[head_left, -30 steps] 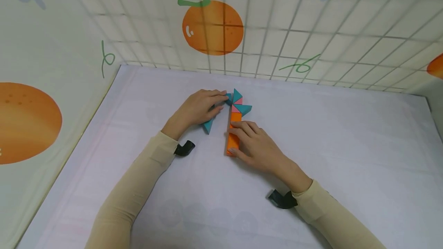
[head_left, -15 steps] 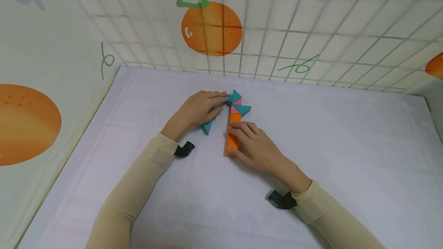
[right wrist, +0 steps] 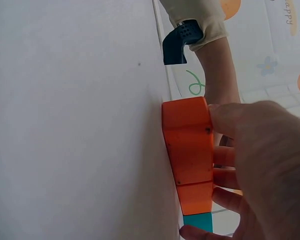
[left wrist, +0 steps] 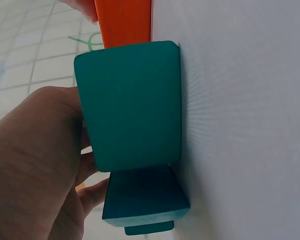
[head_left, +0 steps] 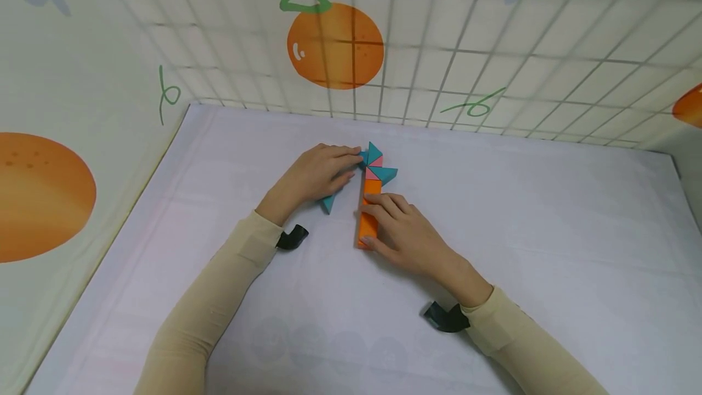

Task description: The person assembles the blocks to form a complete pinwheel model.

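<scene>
A pinwheel shape of teal and pink triangular blocks lies at the far end of a column of orange blocks on the white cloth. My left hand pinches a teal triangular block at the pinwheel's left side. Beneath that hand's palm lies another teal block, mostly covered from above; a teal face fills the middle of the left wrist view. My right hand holds the orange column from the right, thumb at its near end and fingertips across its top.
White cloth covers the table. A grid-patterned wall sheet with a printed orange rises behind its far edge, and another sheet hangs at the left. Black wrist-worn pieces stick out from both cuffs.
The left fingertips have slid slightly right with the teal triangular block, narrowing the gap to the pinwheel. My right hand keeps its place on the orange column.
</scene>
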